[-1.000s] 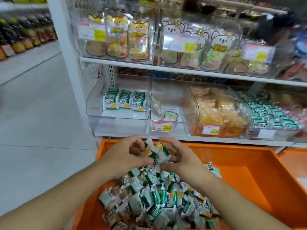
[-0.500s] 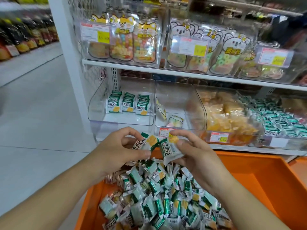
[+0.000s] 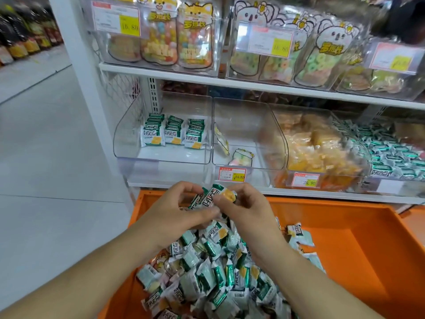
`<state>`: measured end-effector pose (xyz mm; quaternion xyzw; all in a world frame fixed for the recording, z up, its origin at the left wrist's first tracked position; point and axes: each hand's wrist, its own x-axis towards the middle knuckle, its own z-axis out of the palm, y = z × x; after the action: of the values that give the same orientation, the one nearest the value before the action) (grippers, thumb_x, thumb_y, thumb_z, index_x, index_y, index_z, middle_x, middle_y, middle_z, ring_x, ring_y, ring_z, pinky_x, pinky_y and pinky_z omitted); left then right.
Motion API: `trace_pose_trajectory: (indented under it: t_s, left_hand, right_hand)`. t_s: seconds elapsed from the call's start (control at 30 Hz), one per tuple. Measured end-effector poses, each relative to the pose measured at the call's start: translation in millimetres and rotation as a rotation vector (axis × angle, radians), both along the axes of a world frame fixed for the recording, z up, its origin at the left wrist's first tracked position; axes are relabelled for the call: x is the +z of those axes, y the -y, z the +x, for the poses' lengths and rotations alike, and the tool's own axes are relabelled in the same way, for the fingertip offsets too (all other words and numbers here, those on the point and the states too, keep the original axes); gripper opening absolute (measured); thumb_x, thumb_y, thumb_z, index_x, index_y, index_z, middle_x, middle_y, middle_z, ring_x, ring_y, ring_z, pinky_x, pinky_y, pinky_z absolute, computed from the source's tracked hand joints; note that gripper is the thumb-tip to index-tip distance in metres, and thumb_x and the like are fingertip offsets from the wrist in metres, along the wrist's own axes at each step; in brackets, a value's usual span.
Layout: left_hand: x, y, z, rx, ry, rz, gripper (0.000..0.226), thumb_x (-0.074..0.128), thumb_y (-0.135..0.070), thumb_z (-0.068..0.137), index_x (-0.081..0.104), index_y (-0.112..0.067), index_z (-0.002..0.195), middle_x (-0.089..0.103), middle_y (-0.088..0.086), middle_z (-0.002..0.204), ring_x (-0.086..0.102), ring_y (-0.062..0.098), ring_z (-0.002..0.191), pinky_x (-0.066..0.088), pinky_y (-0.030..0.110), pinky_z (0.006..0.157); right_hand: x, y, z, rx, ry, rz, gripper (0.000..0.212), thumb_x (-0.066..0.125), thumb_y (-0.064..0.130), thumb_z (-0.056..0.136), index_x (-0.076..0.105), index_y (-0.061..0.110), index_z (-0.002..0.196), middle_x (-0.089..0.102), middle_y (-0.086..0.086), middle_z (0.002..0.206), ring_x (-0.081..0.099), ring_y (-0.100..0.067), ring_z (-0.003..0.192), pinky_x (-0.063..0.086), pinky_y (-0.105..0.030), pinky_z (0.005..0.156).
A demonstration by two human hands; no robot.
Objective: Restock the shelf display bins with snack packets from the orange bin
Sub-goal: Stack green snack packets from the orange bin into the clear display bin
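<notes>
Head view, centre frame: left hand (image 3: 184,209) and right hand (image 3: 246,209), fingers pinching green-and-white snack packets (image 3: 212,196) above orange bin (image 3: 345,226), heaped lower centre. Clear display bin (image 3: 128,139), mid-left, holds three short rows; restocking appears barely begun.

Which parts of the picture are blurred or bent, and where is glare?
Head view: wide-angle bending at the shelf edge; right-hand bins, such as the green packet bin, are smeared; soft glare on the clear bin; both hands and their held packets are fairly sharp.
</notes>
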<state>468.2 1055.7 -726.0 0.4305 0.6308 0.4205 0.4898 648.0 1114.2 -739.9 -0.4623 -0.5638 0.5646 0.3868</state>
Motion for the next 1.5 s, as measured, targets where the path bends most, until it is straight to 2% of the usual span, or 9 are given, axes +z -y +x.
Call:
trace_pose_trajectory:
  t_s: [0.23,0.33,0.5,0.63,0.77,0.9,1.03,1.3,1.5]
  left_hand:
    - [-25.0,-1.1,-21.6,0.045,-0.055,-0.135,0.062,0.096,-0.027,0.073,0.059,-0.034,0.122,0.067,-0.007,0.122,0.078,0.017,0.090,0.064,0.042,0.087]
    - [-34.4,-0.7,-34.4,0.072,-0.156,-0.177,0.069,0.094,-0.026,0.076,0.053,-0.028,0.132,0.059,-0.014,0.115,0.069,0.008,0.094,0.060,0.024,0.074]
    - [-47.0,1.5,-48.2,0.003,-0.360,-0.260,0.078,0.088,-0.035,0.082,0.045,-0.026,0.146,0.056,-0.017,0.109,0.061,0.001,0.094,0.050,0.022,0.072]
    - [-51.7,4.4,-53.8,-0.006,-0.391,-0.312,0.068,0.086,-0.032,0.084,0.048,-0.029,0.140,0.062,-0.015,0.108,0.071,0.014,0.094,0.059,0.035,0.082]
    - [-55.6,2.6,-54.2,-0.019,-0.377,-0.322,0.070,0.087,-0.036,0.083,0.050,-0.032,0.142,0.059,-0.016,0.125,0.074,0.012,0.089,0.060,0.033,0.081]
    - [-54.9,-0.6,-50.7,-0.024,-0.346,-0.301,0.065,0.087,-0.036,0.082,0.053,-0.035,0.137,0.056,-0.025,0.116,0.068,0.004,0.098,0.057,0.033,0.092]
    - [-52.0,-1.0,-44.1,-0.041,-0.345,-0.290,0.064,0.086,-0.035,0.083,0.053,-0.034,0.138,0.056,-0.026,0.115,0.067,0.002,0.098,0.057,0.028,0.087]
    - [-33.1,-0.9,-48.4,0.000,-0.360,-0.271,0.057,0.087,-0.026,0.083,0.058,-0.032,0.131,0.067,-0.012,0.109,0.070,0.008,0.087,0.057,0.028,0.073]
    - [-4.7,2.4,-50.9,0.031,-0.309,-0.228,0.059,0.088,-0.028,0.081,0.059,-0.034,0.132,0.071,-0.008,0.104,0.075,0.014,0.083,0.059,0.029,0.066]
  right_hand:
    - [-23.3,-8.2,-7.4,0.031,0.056,-0.188,0.020,0.067,0.033,0.098,0.073,0.014,0.099,0.073,-0.008,0.101,0.067,-0.023,0.101,0.049,-0.036,0.093]
    - [-54.7,-21.7,-4.0,0.110,0.353,-0.146,0.014,0.065,0.017,0.100,0.066,0.021,0.113,0.066,-0.002,0.102,0.060,-0.020,0.079,0.049,-0.028,0.067]
    - [-131.4,-44.9,-10.9,0.341,0.833,-0.018,0.065,0.061,0.018,0.096,0.040,0.043,0.153,0.060,-0.009,0.108,0.061,-0.019,0.061,0.053,-0.034,0.056]
    - [-169.6,-60.8,-27.6,0.420,1.032,0.042,0.078,0.059,0.036,0.096,0.017,0.054,0.159,0.039,-0.016,0.151,0.063,-0.037,0.115,0.059,-0.041,0.090]
    - [-194.2,-70.5,-27.7,0.463,1.151,0.123,0.071,0.054,0.051,0.094,0.021,0.052,0.157,0.043,-0.012,0.148,0.050,-0.039,0.131,0.055,-0.051,0.099]
    - [-200.7,-67.2,-22.6,0.344,1.037,0.121,0.044,0.061,0.054,0.092,0.044,0.042,0.131,0.060,-0.003,0.121,0.067,-0.026,0.090,0.061,-0.042,0.071]
    - [-195.5,-61.3,-17.7,0.196,0.804,-0.019,0.029,0.075,0.047,0.091,0.056,0.034,0.110,0.071,-0.007,0.076,0.049,-0.010,0.041,0.041,-0.027,0.041]
    - [-136.6,-57.2,-6.3,0.174,0.340,-0.370,0.026,0.069,-0.003,0.091,0.061,0.012,0.110,0.060,-0.015,0.121,0.072,-0.035,0.090,0.065,-0.051,0.081]
    - [-40.1,-41.6,11.9,0.298,0.222,-0.297,0.037,0.061,-0.019,0.082,0.062,0.010,0.106,0.053,-0.004,0.087,0.057,-0.022,0.076,0.062,-0.046,0.074]
